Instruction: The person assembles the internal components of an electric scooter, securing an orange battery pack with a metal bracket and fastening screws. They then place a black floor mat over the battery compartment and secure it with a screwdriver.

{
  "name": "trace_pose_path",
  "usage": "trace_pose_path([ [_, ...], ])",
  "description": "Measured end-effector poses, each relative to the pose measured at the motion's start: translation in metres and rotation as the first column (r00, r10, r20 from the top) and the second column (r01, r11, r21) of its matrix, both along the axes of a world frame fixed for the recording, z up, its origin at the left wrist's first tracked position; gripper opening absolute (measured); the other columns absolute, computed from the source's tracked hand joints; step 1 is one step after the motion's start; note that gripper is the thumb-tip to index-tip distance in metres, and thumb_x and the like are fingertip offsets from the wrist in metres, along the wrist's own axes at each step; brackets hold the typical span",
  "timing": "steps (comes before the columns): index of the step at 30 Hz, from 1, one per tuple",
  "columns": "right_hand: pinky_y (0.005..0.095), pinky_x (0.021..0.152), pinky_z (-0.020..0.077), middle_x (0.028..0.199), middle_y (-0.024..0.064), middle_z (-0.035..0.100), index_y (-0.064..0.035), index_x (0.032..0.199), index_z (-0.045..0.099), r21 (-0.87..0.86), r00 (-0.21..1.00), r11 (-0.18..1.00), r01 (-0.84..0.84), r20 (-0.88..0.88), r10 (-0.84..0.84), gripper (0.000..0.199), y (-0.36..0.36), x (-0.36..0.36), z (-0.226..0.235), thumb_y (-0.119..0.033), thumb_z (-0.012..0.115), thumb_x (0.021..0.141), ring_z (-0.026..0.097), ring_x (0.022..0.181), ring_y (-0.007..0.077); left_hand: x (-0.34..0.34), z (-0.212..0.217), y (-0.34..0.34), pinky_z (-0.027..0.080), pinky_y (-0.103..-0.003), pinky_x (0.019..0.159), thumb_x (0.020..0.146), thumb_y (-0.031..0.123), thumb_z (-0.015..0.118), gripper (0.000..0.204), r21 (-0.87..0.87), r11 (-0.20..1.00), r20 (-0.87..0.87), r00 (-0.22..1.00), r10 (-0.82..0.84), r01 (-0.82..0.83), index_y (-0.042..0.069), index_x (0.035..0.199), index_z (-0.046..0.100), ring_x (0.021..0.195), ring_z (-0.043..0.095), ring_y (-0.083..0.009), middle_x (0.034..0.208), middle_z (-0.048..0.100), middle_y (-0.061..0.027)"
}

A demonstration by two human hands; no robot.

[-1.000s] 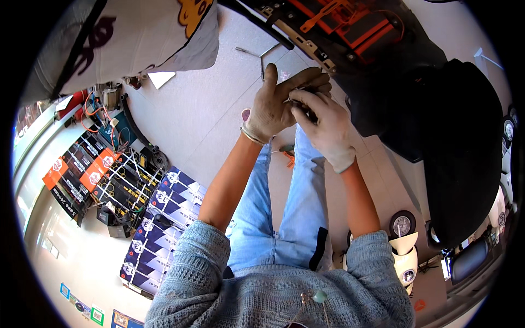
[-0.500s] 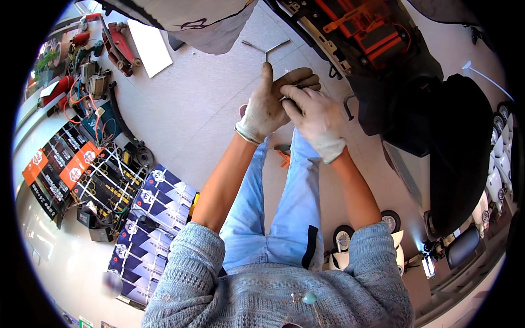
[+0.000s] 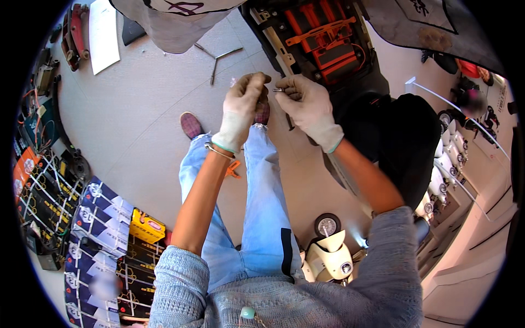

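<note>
Both of my hands wear white work gloves with greyish, soiled fingers, and they are raised in front of me, apart from each other. My right hand (image 3: pixel 310 106) pinches a small bolt-like metal piece (image 3: pixel 278 89), which sticks out from its fingertips toward the left. The fingers of my left hand (image 3: pixel 242 104) are curled closed; whatever they hold, if anything, is hidden. Just beyond my right hand is the opened body of a scooter (image 3: pixel 273 46), with red-and-black battery packs (image 3: pixel 328 63) under an orange strap (image 3: pixel 320 31).
A Y-shaped wrench (image 3: pixel 215 57) lies on the floor ahead. An orange clip-like object (image 3: pixel 233 169) is by my legs. Stacked boxes (image 3: pixel 104 213) and a yellow box (image 3: pixel 146 226) stand at left. The black scooter seat (image 3: pixel 407 142) rises at right; a cream scooter (image 3: pixel 331 257) is nearby.
My hands have come apart; the left was open with its thumb up and is now curled. My right hand has drawn away with the metal piece. The view has turned toward the right.
</note>
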State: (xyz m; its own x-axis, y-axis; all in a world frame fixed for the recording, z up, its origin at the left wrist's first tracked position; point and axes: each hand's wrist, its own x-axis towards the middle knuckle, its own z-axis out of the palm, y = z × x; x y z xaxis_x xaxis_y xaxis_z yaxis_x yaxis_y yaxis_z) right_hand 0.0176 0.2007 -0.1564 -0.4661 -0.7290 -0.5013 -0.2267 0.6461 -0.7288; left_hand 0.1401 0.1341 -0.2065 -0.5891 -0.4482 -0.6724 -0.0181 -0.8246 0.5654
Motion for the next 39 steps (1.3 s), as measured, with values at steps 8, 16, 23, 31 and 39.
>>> trace_pose_path([
  [8,0.0293,0.063,0.0495,0.075,0.0111,0.064,-0.0014,0.093,0.059,0.246,0.892,0.866,-0.435,-0.013,0.452,0.016,-0.007,-0.113,0.009,-0.011,0.059,0.080,0.063,0.068,0.0191,-0.113,-0.027,0.043,0.044,-0.026,0.053,0.088,0.026,0.056,0.027,-0.086,0.994,0.165,0.983,0.084,-0.070,0.001,0.098,0.061,0.058,0.053,-0.0105,0.072,0.060,-0.0040],
  [16,0.0282,0.070,0.0500,0.080,0.0103,0.068,-0.0037,0.086,0.069,0.403,0.713,0.862,-0.306,-0.503,0.488,0.022,0.003,-0.380,-0.061,-0.021,0.062,0.075,0.065,0.072,0.0177,-0.277,-0.112,0.036,0.050,-0.037,0.059,0.087,0.038,0.053,0.031,-0.801,0.560,0.401,0.885,0.239,0.212,0.009,0.090,0.063,0.069,0.063,-0.0281,0.071,0.063,-0.0117],
  [23,0.0233,0.067,0.0468,0.081,0.0049,0.064,0.0008,0.095,0.065,0.206,0.735,0.913,-0.352,-0.543,0.406,0.024,-0.006,-0.500,-0.149,-0.020,0.062,0.083,0.057,0.069,0.0102,-0.324,-0.183,-0.005,0.051,-0.035,0.058,0.086,0.037,0.052,0.031,-0.753,-0.092,0.643,0.758,0.112,0.652,0.022,0.114,0.055,0.070,0.062,-0.0233,0.073,0.061,-0.0064],
  [31,0.0237,0.065,0.0495,0.082,0.0069,0.064,0.0022,0.100,0.062,0.110,0.870,0.932,-0.346,-0.333,0.362,0.027,-0.017,-0.507,-0.206,-0.018,0.060,0.083,0.060,0.071,0.0120,-0.344,-0.200,0.006,0.048,-0.029,0.047,0.088,0.029,0.052,0.035,-0.685,-0.322,0.632,0.753,0.185,0.654,0.024,0.123,0.051,0.056,0.058,-0.0176,0.066,0.056,-0.0021],
  [39,0.0243,0.060,0.0498,0.082,0.0057,0.067,-0.0032,0.099,0.065,0.012,0.950,0.984,-0.179,-0.260,0.176,0.022,-0.010,-0.494,-0.219,-0.015,0.062,0.082,0.063,0.066,0.0120,-0.364,-0.201,0.006,0.049,-0.030,0.049,0.084,0.033,0.057,0.030,-0.738,-0.197,0.601,0.761,0.244,0.646,0.018,0.111,0.059,0.059,0.060,-0.0195,0.066,0.058,-0.0028],
])
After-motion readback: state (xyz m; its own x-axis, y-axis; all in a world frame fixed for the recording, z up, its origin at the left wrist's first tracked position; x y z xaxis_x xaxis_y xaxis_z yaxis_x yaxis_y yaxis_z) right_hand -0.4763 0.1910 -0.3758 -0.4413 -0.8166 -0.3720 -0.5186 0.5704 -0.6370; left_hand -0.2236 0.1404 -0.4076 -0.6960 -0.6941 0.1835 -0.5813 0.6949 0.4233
